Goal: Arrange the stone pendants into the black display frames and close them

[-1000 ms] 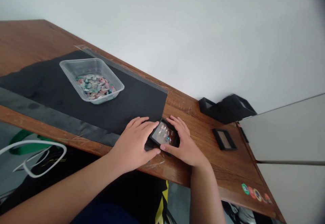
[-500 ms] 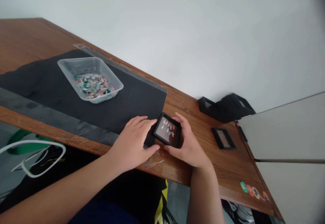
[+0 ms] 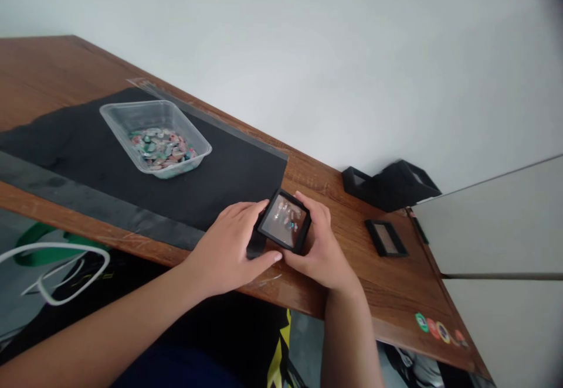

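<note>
A small square black display frame [image 3: 285,220] with a clear window is between my two hands near the table's front edge. Several small pale pieces and a blue one show behind its window. My right hand [image 3: 316,247] curls round its right side, thumb at the near corner and fingers at the far one. With its fingertips at the left rim and its thumb stretched along the near side, my left hand [image 3: 240,246] grips the other side. Left of the hands, a clear plastic tub [image 3: 176,136] holds many small green, pink and clear pieces.
Black sheet [image 3: 237,171] covers the left part of the wooden table [image 3: 347,241], its edges taped. To the right lie another black frame [image 3: 387,238] and several stacked black frames [image 3: 393,186] against the wall. Round stickers [image 3: 433,327] mark the right front edge.
The display frame has shifted slightly left and turned a little in my hands. My left fingertips have moved slightly along its left rim. The tub stays in place.
</note>
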### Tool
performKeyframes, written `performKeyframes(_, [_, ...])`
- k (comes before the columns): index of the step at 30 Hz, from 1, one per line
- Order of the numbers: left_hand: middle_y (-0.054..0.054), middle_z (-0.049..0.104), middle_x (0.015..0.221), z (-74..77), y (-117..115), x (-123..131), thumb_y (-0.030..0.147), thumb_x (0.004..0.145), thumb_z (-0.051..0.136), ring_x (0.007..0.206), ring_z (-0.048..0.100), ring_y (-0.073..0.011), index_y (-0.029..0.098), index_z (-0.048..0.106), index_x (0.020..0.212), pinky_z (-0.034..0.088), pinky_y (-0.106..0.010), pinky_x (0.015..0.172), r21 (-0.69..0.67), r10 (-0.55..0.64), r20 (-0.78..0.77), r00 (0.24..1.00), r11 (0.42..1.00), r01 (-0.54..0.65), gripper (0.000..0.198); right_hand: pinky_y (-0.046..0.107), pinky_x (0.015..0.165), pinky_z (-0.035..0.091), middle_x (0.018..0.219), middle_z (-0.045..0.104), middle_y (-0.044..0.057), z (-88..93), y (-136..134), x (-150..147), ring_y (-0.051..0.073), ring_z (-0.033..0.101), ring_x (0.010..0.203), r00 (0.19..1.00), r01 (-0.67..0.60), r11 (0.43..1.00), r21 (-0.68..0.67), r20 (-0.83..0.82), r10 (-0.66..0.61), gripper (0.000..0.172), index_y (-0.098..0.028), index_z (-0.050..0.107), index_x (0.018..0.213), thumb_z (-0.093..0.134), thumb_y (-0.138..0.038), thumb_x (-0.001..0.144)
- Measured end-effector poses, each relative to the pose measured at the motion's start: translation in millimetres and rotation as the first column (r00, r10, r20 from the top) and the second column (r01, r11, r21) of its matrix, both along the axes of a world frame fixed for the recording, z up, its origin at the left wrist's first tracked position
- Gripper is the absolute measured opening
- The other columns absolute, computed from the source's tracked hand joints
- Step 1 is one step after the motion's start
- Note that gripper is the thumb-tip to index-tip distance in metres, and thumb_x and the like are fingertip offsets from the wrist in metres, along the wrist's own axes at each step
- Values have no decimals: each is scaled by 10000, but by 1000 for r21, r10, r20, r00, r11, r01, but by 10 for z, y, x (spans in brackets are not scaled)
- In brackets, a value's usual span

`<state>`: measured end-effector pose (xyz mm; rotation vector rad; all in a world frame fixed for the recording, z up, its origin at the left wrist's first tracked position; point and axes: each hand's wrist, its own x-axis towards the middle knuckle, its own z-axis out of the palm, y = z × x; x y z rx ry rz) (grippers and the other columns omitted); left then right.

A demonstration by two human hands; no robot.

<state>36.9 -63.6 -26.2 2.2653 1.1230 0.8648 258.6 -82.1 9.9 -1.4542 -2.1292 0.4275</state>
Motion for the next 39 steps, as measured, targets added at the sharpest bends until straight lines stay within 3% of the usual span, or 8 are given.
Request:
performKeyframes(6, [-185,629,1345,-10,20,15,434,986,518,1235,590,-339,129,461,1411,438,-563,1077,-85,96,86,992,992,-89,526,539,1171,347,1500,472,82,21,-16,-83,331,423,1365,999,-35,999,13,-17,35,1024,-333,281,1552,816,-254,682])
performKeyframes(12, [-69,711,1160,10,53,-19,408,972,586,1069,689,-253,247,529,1345,575,-366,799,-422,194,359,913,906,-27,410,553,1184,361,1518,457,88,-14,-22,-124,338,434,1400,984,-71,996,45,-160,77,971,-345,344,1522,869,-326,705])
performKeyframes(17, [-74,737,1087,14,86,-11,370,949,632,1012,719,-237,201,590,1264,588,-352,844,-529,239,527,816,843,95,359,476,1041,529,1452,517,115,-104,-7,-173,284,555,1300,895,61,994,-96,-436,-97,729,-316,411,1463,775,-334,832])
performKeyframes(22, [-69,755,1041,20,97,-14,380,930,659,935,739,-229,192,614,1222,609,-350,815,-540,249,575,779,831,133,350,409,936,561,1174,689,73,-84,15,-201,229,675,1067,774,45,961,-271,-599,-205,490,-280,539,1304,741,-365,867])
performKeyframes(26, [-78,756,1088,11,86,-22,405,932,657,985,736,-241,195,634,1201,606,-363,853,-512,224,545,808,852,109,342,353,798,554,905,732,14,-38,42,-181,194,687,828,664,67,934,-351,-683,-304,398,-264,620,1150,798,-377,813])
performKeyframes(33, [-51,750,1079,22,60,-31,426,924,641,994,718,-250,242,630,1224,576,-351,782,-439,165,345,924,898,4,352,259,700,519,796,719,-36,-33,64,-139,129,650,691,498,-12,867,-497,-755,-426,375,-245,641,1019,868,-309,728])
performKeyframes(39, [-63,720,1013,88,53,-50,450,795,740,968,676,-299,252,607,1304,530,-452,866,-264,102,106,989,962,-71,562,206,517,464,761,721,-43,-56,68,-134,108,616,564,484,-99,782,-615,-717,-502,430,-240,612,1018,882,-302,690])
